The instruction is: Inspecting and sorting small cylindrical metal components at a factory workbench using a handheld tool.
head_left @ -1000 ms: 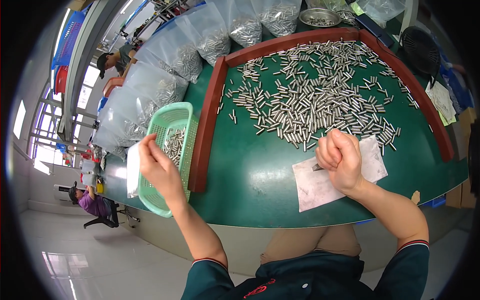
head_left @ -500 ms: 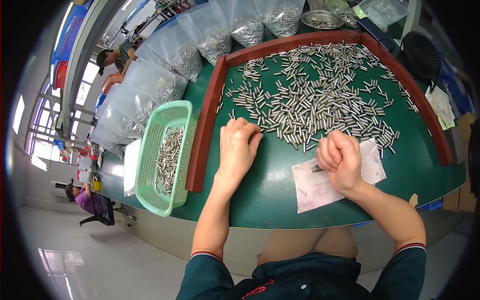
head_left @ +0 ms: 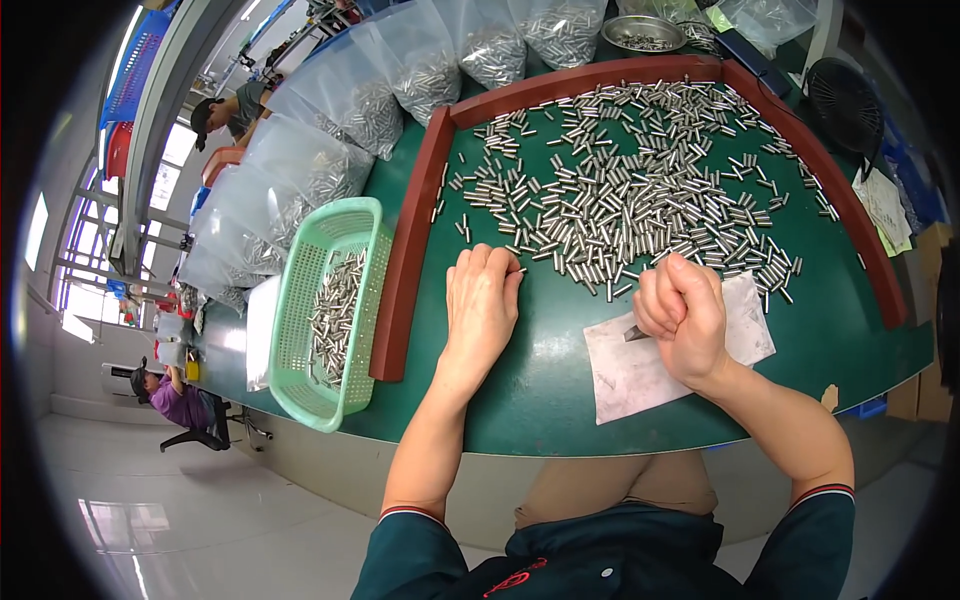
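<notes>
Many small silver metal pins [head_left: 620, 190] lie spread on a green table inside a red-brown raised border [head_left: 405, 260]. My left hand [head_left: 482, 305] lies palm down on the green surface, fingertips touching the near edge of the pin pile. My right hand [head_left: 685, 315] is curled into a fist over a white paper sheet [head_left: 640, 365], gripping a small dark pointed tool [head_left: 634, 333] whose tip pokes out on the left. A green plastic basket [head_left: 325, 310] left of the border holds several pins.
Clear bags of pins [head_left: 400, 80] line the table's far and left side, with a metal bowl [head_left: 643, 33] at the back. A black fan [head_left: 845, 95] and papers [head_left: 885, 205] sit at right. Other people [head_left: 175, 400] work at lower left and upper left.
My left hand went from above the green basket to the pile, then flattened with its fingertips at the pins. My right hand stayed clenched over the paper.
</notes>
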